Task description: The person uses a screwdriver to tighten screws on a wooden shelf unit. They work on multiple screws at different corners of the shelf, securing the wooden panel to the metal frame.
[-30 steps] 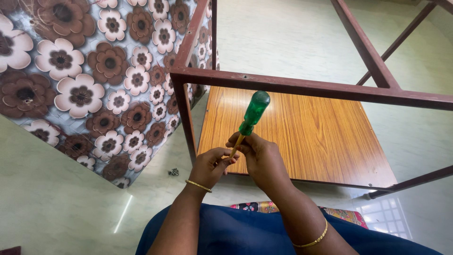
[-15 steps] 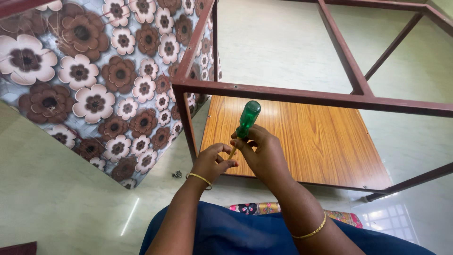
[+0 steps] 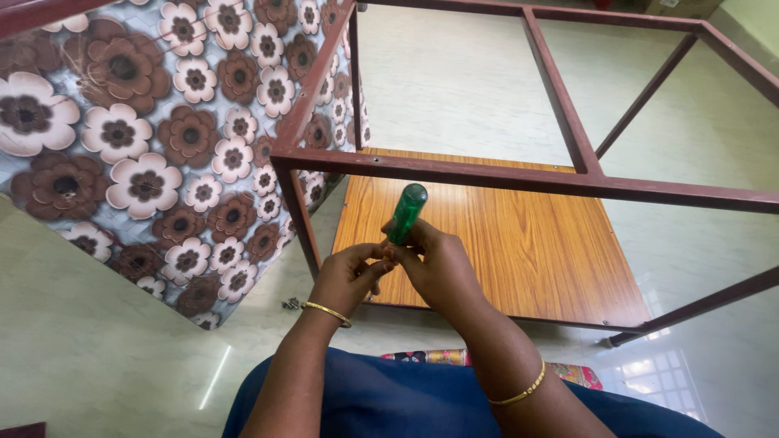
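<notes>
The green screwdriver (image 3: pixel 406 212) is in the right hand (image 3: pixel 438 264), held out in front of the person's lap and above the near edge of the wooden board (image 3: pixel 503 243). Its long axis runs near to far with a slight lean to the right: the rounded butt of the handle points up and away toward the dark red metal frame (image 3: pixel 519 174), while the working end points back down into the hands and is hidden there. The right hand is clenched around the lower part of the handle, so it is the nearer hand by any measure. The left hand (image 3: pixel 349 276) sits just to the left, its fingertips pinched in against the low end of the tool, touching the right hand; whether it grips the shaft, a small part, or nothing, I cannot tell.

The handle is translucent green plastic, slim and round-ended, with no shaft showing.

The frame's near crossbar passes just beyond the butt of the handle, apart from it. A flower-patterned panel (image 3: pixel 146 146) leans at the left, and a small dark metal piece (image 3: pixel 291 304) lies on the pale floor (image 3: pixel 105 365) near the frame's leg.
</notes>
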